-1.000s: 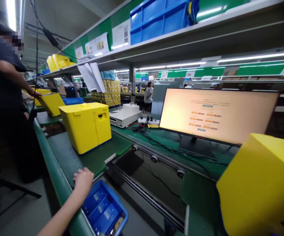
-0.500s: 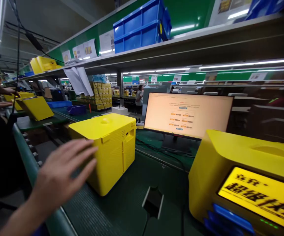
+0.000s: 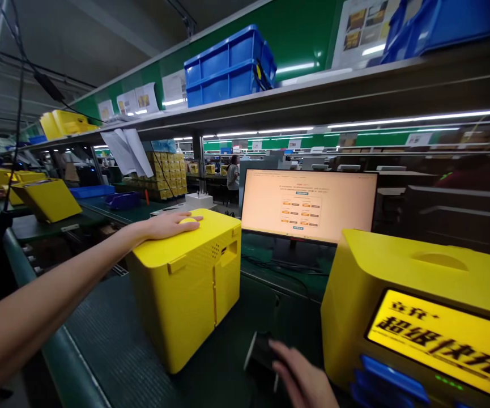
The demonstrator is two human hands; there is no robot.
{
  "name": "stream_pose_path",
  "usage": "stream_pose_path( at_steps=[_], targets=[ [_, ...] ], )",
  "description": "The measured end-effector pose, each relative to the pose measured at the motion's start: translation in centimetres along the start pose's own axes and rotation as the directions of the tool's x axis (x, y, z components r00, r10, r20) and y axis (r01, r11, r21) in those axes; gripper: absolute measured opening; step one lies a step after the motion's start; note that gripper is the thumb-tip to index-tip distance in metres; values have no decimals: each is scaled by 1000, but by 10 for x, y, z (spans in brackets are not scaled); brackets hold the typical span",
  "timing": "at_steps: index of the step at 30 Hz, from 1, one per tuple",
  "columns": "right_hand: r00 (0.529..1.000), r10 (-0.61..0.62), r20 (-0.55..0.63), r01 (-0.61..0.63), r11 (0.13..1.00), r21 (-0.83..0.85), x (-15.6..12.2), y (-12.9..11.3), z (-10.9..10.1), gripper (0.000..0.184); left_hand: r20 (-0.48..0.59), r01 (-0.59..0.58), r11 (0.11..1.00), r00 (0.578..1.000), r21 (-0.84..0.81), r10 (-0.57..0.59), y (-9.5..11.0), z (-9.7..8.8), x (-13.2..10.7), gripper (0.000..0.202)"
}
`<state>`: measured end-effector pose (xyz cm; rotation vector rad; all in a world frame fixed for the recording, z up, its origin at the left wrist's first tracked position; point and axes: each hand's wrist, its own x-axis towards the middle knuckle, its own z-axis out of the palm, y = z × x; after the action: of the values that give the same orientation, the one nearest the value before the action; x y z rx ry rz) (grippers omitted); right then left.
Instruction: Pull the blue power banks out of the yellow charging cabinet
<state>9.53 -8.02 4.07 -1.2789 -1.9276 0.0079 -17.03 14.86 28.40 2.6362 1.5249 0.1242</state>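
My left hand (image 3: 170, 225) lies flat on the lid of a yellow box-shaped machine (image 3: 185, 306), fingers stretched out. The machine stands on the dark green belt, its side with a small port and vent holes facing right. Low in the view, my right hand (image 3: 302, 374) has its fingers around a black barcode scanner (image 3: 259, 354) with white edges; its lower part is hidden by the hand and shadow. To the right stands a second yellow machine (image 3: 397, 272) with a lit yellow screen and blue pieces at its front.
A monitor (image 3: 308, 204) stands behind the belt, with cables at its base. Overhead runs a shelf (image 3: 312, 93) carrying blue crates (image 3: 228, 68). Further left are more yellow machines (image 3: 49, 198), a blue bin (image 3: 122, 200) and a person at the edge.
My left hand has moved from beside the yellow machine onto its lid. The machine sits slightly nearer. My right hand has entered from below and taken hold of the scanner.
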Motion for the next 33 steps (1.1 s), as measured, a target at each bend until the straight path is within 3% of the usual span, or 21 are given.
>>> stream_pose_path(
  at_steps=[4, 8, 14, 22, 29, 33],
  targets=[
    [973, -63, -224, 60, 998, -22, 84, 1, 1, 33, 26, -90, 996, 996, -17, 91, 12, 0, -15, 55],
    [951, -136, -279, 102, 986, -131, 135, -6, 1, 32, 21, -118, 993, 993, -10, 118, 18, 2, -17, 55],
    [914, -264, -309, 185, 947, -262, 143, -8, 6, 39, 20, -99, 994, 995, 38, 98, 16, 4, -14, 55],
    [931, -243, -274, 131, 920, -370, 149, -19, 10, 37, 5, -110, 994, 994, 21, 110, 19, 4, -13, 53],
    [993, -105, -57, 66, 879, -472, 170, -14, 7, 34, -24, -73, 997, 997, 14, 73, 16, 8, -3, 58],
    [998, -61, 27, 66, 882, -467, 180, -10, -2, 26, -36, -43, 999, 998, 1, 43, 17, 8, -3, 59]
  ],
)
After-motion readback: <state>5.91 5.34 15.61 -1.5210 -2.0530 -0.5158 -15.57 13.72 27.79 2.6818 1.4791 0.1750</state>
